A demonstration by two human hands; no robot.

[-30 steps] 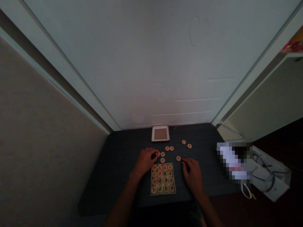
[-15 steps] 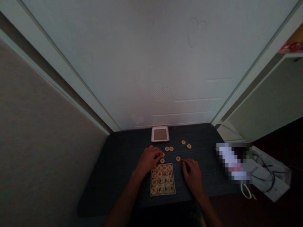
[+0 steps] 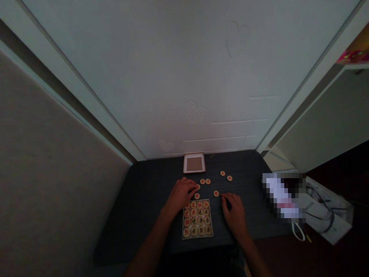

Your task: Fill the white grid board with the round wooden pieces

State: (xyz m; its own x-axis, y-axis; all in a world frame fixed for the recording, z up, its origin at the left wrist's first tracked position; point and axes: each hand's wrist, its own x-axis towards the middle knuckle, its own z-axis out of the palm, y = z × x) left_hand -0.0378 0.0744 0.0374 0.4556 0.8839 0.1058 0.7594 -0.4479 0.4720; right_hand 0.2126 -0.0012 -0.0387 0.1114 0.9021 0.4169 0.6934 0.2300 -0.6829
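Observation:
A square tray [image 3: 211,219] near the table's front edge holds rows of round pieces with red or black characters. Beyond its upper left corner, my left hand [image 3: 180,195] has thumb and fingertips closed on a round piece [image 3: 198,187]. Another piece [image 3: 196,196] lies just below those fingertips. My right hand [image 3: 234,209] rests right of the tray, its fingers curled and pinched together. Close to its fingertips lies a single piece [image 3: 216,193], apart from them; whether the fingers hold anything is too small to tell.
Two pieces [image 3: 205,181] lie side by side behind the hands, with two others [image 3: 226,176] further right. A white-rimmed box [image 3: 194,163] stands at the back of the dark table [image 3: 144,192], against the white panel. Right of the table is a white bag [image 3: 331,211].
The view has shifted slightly. In my left hand's fingertips the piece appears a little further up; my right hand looks almost unmoved.

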